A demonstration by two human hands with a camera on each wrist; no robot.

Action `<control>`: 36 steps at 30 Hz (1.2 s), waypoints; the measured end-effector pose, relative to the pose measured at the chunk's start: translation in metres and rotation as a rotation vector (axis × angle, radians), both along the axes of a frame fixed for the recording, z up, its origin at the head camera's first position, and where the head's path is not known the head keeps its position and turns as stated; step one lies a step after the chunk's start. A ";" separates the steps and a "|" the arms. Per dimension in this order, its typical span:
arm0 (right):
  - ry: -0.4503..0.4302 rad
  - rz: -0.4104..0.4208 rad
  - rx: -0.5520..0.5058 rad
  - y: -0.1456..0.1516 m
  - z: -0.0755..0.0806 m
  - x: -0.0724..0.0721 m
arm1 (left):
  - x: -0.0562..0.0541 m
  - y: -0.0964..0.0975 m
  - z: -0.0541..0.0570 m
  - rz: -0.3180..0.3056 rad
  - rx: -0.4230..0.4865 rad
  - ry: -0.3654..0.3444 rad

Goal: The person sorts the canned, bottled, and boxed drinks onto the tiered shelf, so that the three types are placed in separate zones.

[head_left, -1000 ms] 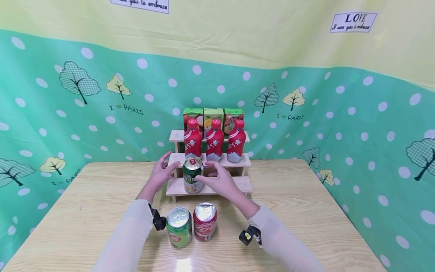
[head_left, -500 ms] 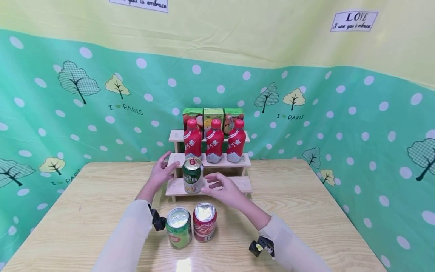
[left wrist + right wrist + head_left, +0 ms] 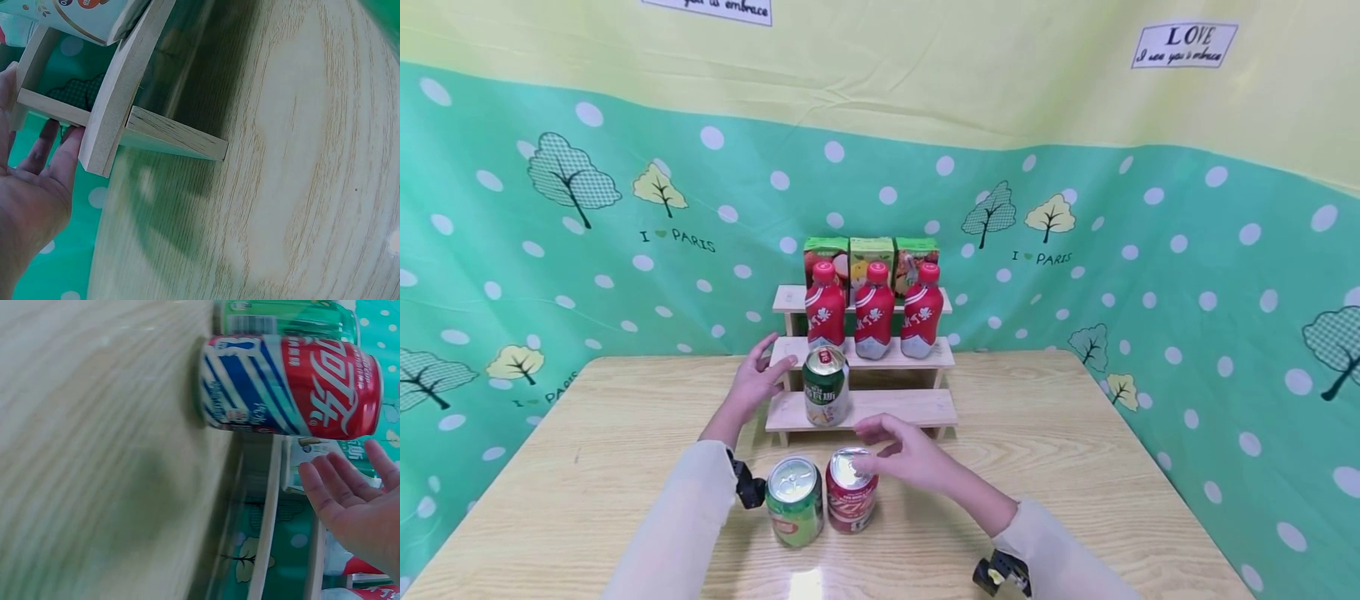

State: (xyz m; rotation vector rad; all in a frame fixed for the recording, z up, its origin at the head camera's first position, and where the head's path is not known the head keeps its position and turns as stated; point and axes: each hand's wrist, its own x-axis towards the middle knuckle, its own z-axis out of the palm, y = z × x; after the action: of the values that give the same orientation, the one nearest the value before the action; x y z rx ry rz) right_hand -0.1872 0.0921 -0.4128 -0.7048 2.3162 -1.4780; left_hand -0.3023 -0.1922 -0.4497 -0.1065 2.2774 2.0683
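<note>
My left hand (image 3: 758,381) rests by the left end of a small three-tier wooden shelf (image 3: 917,407); in the left wrist view its spread fingers are at the shelf's side frame. A green and white drink can (image 3: 826,392) stands upright on the lowest tier, just right of that hand. My right hand (image 3: 913,457) hovers beside a red cola can (image 3: 850,504) on the table, its fingers slightly bent and its thumb over the lid in the head view. The right wrist view shows that hand (image 3: 369,494) apart from the cola can (image 3: 294,387).
A green can (image 3: 796,517) stands on the table, left of the cola can. Three red bottles (image 3: 874,321) fill the middle tier. Behind them, three juice cartons (image 3: 871,254) stand on the top tier. A patterned cloth (image 3: 880,183) hangs behind the table (image 3: 647,417).
My right hand has let go of the green and white can and moved back and down toward the cola can. My left hand and the cans have stayed in place.
</note>
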 end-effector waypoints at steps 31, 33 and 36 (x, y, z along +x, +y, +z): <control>0.068 0.111 0.075 0.003 -0.031 0.009 | 0.000 0.001 -0.001 -0.003 0.000 0.030; 0.067 0.112 0.068 0.002 -0.032 0.009 | 0.001 0.001 0.000 -0.002 0.009 0.026; 0.062 0.113 0.055 0.000 -0.033 0.009 | 0.002 0.000 0.001 -0.010 0.016 0.014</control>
State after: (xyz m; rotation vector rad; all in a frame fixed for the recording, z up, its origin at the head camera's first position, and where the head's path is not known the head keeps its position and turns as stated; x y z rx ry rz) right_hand -0.1780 0.0925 -0.4456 -0.8626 2.3115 -1.3561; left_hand -0.3005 -0.1924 -0.4482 -0.0798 2.2641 2.0894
